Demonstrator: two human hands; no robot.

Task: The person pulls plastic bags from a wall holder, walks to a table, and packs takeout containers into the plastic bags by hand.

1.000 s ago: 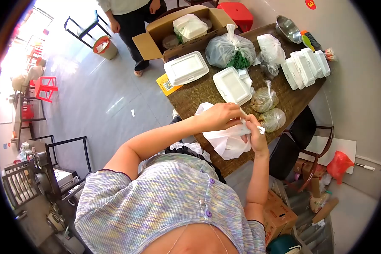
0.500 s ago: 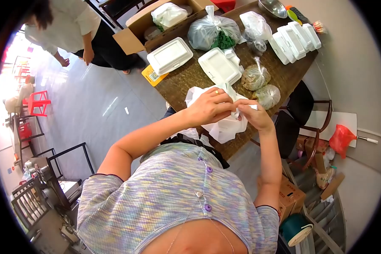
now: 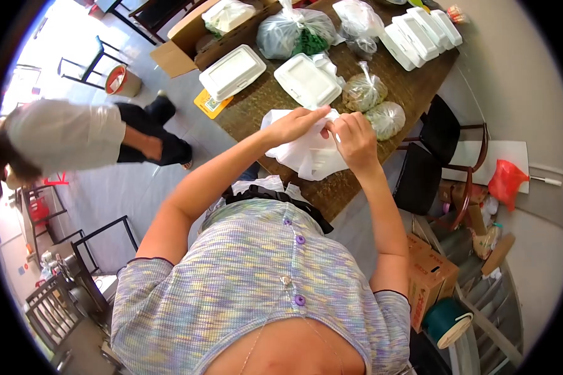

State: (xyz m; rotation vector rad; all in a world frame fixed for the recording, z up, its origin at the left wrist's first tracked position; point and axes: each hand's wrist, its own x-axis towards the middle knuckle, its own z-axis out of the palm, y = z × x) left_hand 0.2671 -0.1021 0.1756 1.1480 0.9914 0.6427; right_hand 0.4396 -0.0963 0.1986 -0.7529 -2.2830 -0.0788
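A white plastic bag (image 3: 308, 159) sits at the near edge of the wooden table, with something pale and boxy showing through it. My left hand (image 3: 299, 124) is closed on the gathered top of the bag from the left. Opposite it, my right hand (image 3: 355, 139) pinches the same bunched plastic, fingertips close to those of the left. Just beyond them lies a white foam takeout box (image 3: 308, 81), lid shut. Two knotted clear bags of food, one greenish-brown (image 3: 364, 91) and one paler (image 3: 386, 120), rest beside my right hand.
Another foam box (image 3: 233, 72) overlaps a yellow card (image 3: 212, 104) at the table's left. Farther back are an open cardboard box (image 3: 174, 59), a tied bag with greens (image 3: 296, 34) and several foam boxes (image 3: 413, 39). A person (image 3: 69, 134) walks at left; black chairs (image 3: 441, 128) stand right.
My hands have shifted slightly on the bag's top, and its plastic hangs differently. The view has moved a little. The other person has moved farther down the left side.
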